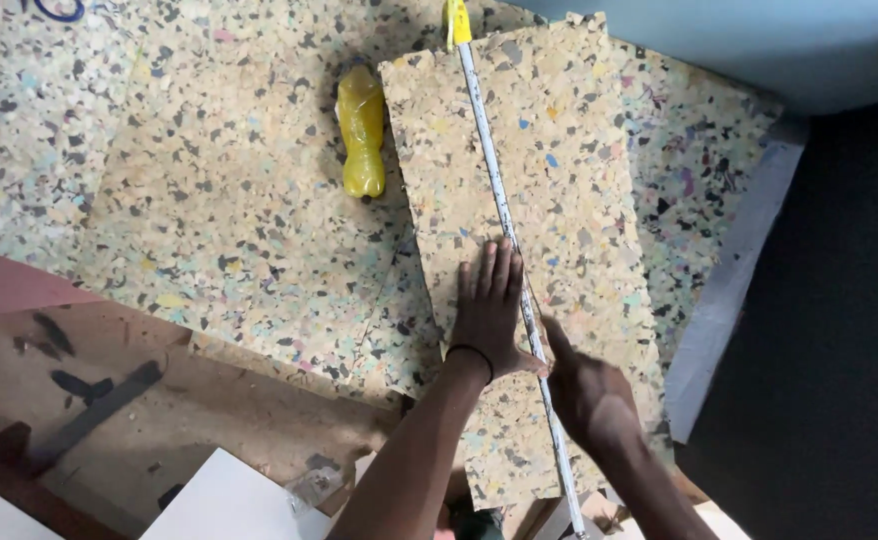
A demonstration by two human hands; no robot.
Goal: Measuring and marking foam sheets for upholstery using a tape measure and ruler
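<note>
My left hand (pixel 487 310) lies flat, palm down, fingers straight and close together, pointing away from me — pressed onto the narrow foam slab (pixel 539 230) and grasping nothing. A dark band circles that wrist. The forearm comes up from the bottom edge, angled slightly right.

My right hand (pixel 587 392) sits just beside it, blurred; thumb stretched toward the left hand, touching or nearly touching the measuring tape (pixel 504 215). Whether the fingers pinch the tape or only rest by it, I cannot tell.

The tape runs lengthwise along the slab, from a yellow end (pixel 458 22) at the far edge down past both hands to the near edge — passing between them, hard against the left hand's right side.

The slab rests on a larger sheet of the same speckled rebonded foam (pixel 209 180). A yellow plastic bottle (pixel 361 132) lies on the sheet, just beside the slab's left edge. White board (pixel 734 280) shows under the sheet at right; worn wooden surface (pixel 159 400) at lower left.
</note>
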